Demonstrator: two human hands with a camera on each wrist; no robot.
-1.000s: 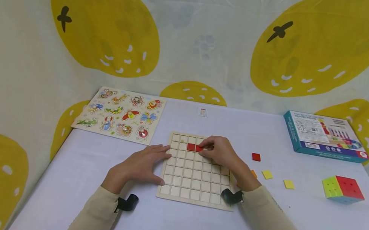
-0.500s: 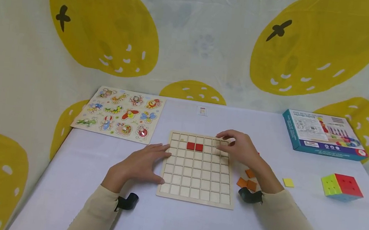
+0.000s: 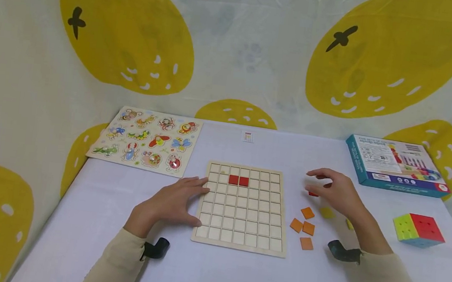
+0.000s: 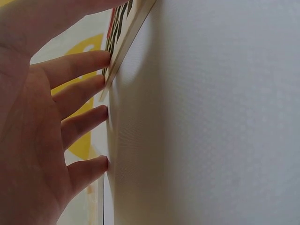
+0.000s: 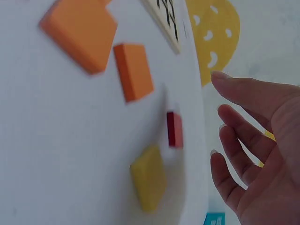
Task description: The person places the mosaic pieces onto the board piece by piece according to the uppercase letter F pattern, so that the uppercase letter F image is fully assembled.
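A wooden grid board [image 3: 242, 208] lies flat in the middle of the table, with two red square tiles [image 3: 238, 180] side by side in its second row. Fingertips and thumb of my left hand [image 3: 173, 200] rest at the board's left edge, the fingers spread. My right hand [image 3: 339, 191] hovers over a loose red tile [image 3: 313, 194], which it partly covers in the head view. Its fingers are parted and hold nothing. In the right wrist view the red tile [image 5: 175, 129] lies on the cloth beyond a yellow tile [image 5: 149, 178], below the hand.
Several orange tiles [image 3: 307, 228] lie right of the board, with yellow tiles [image 3: 327, 212] beside them. A puzzle cube [image 3: 419, 230] and a flat toy box [image 3: 399, 165] stand farther right. An insect puzzle board [image 3: 146, 140] lies back left; a small printed card [image 3: 248, 137] lies behind the grid.
My right hand has let go of the second red tile in the grid and moved right, off the board, to the loose red tile. The left hand has stayed in place.
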